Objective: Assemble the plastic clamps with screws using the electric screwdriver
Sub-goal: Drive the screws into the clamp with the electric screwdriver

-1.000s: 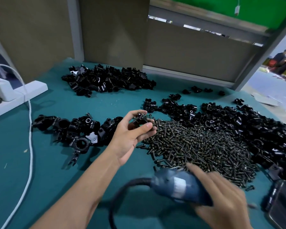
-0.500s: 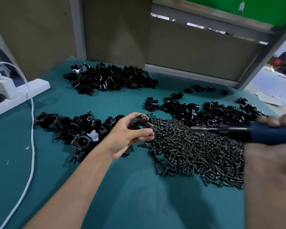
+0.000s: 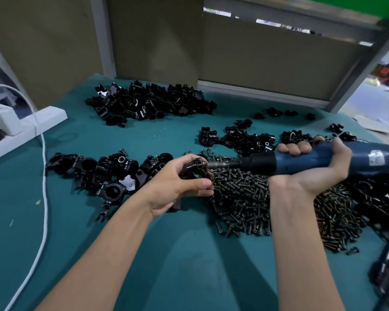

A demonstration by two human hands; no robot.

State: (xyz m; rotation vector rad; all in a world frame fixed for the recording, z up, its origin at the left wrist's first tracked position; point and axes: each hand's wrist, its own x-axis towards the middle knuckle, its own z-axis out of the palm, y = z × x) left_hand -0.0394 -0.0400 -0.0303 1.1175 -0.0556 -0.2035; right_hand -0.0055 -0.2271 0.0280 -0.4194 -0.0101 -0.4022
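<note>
Head view, left hand (image 3: 175,187) gripping clamp (image 3: 195,169), right hand (image 3: 319,176) gripping screwdriver (image 3: 276,162)

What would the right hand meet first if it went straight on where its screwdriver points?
Likely the clamp held by the left hand; the electric screwdriver in the right hand seems to touch its screw.

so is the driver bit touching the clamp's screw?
Touching. Head view: the bit of the electric screwdriver meets the screw in the clamp gripped by the left hand.
</note>
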